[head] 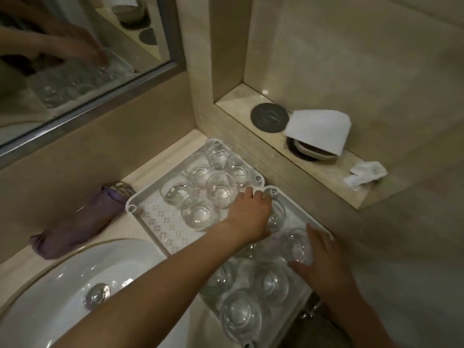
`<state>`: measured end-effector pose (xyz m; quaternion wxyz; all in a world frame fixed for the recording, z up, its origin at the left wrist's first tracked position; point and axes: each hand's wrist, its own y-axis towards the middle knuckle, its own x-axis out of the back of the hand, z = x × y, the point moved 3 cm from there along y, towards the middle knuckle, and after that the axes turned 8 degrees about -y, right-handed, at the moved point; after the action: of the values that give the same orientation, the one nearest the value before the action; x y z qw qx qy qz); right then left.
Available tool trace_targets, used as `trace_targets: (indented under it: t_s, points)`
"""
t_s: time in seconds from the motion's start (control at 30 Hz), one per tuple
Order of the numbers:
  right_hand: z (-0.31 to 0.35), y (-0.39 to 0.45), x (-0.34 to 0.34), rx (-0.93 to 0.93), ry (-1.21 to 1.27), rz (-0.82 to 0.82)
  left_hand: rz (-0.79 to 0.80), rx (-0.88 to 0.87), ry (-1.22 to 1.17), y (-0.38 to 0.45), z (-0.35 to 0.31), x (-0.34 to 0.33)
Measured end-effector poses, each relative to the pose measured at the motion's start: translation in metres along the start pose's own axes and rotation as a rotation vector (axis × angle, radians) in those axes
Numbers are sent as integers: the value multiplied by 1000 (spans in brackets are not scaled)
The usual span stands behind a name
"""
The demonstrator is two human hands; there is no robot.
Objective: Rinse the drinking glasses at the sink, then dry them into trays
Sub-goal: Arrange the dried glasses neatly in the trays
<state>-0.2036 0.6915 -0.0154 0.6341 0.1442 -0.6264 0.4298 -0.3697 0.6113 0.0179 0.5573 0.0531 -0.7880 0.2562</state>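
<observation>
Two white trays sit side by side on the counter right of the sink (pixel 75 277). The far tray (pixel 150 219) holds several clear drinking glasses (pixel 221 189) standing mouth down. The near tray (pixel 273 190) holds several more glasses (pixel 272 285). My left hand (pixel 248 217) reaches across the near tray's far end and covers a glass (pixel 277 214) there; how its fingers lie on that glass is hidden. My right hand (pixel 319 257) grips another glass (pixel 295 243) at the tray's right side, fingers round it.
A purple folded cloth (pixel 80 222) lies on the counter left of the far tray. A wall ledge (pixel 326 172) behind carries a dark round disc (pixel 270 117), a toilet paper roll (pixel 319 130) and a crumpled wrapper (pixel 366 173). A mirror (pixel 75 59) hangs above the counter.
</observation>
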Motion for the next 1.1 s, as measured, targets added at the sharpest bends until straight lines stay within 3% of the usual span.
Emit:
trace_targets:
  t_s: [0.23,0.47,0.6,0.8,0.9,1.0,1.1]
  points:
    - [-5,12,4,28,18,-104,44,-13,-53,26,-8,-10]
    - [-14,20,13,22,-15,-101,56,-87,-70,47,-14,-8]
    - [-15,21,10,10,33,-134,-5,-53,-170,47,-20,-12]
    - [-21,-5,4,-4,69,-292,-68,26,-536,18,-10,-7]
    - [-19,-30,1,38,82,-311,-73,86,-461,-4,7,-1]
    - [6,-56,-10,201,277,-20,110,101,-292,-29,23,0]
    - [28,-69,-29,359,151,119,277,98,-226,-49,24,-12]
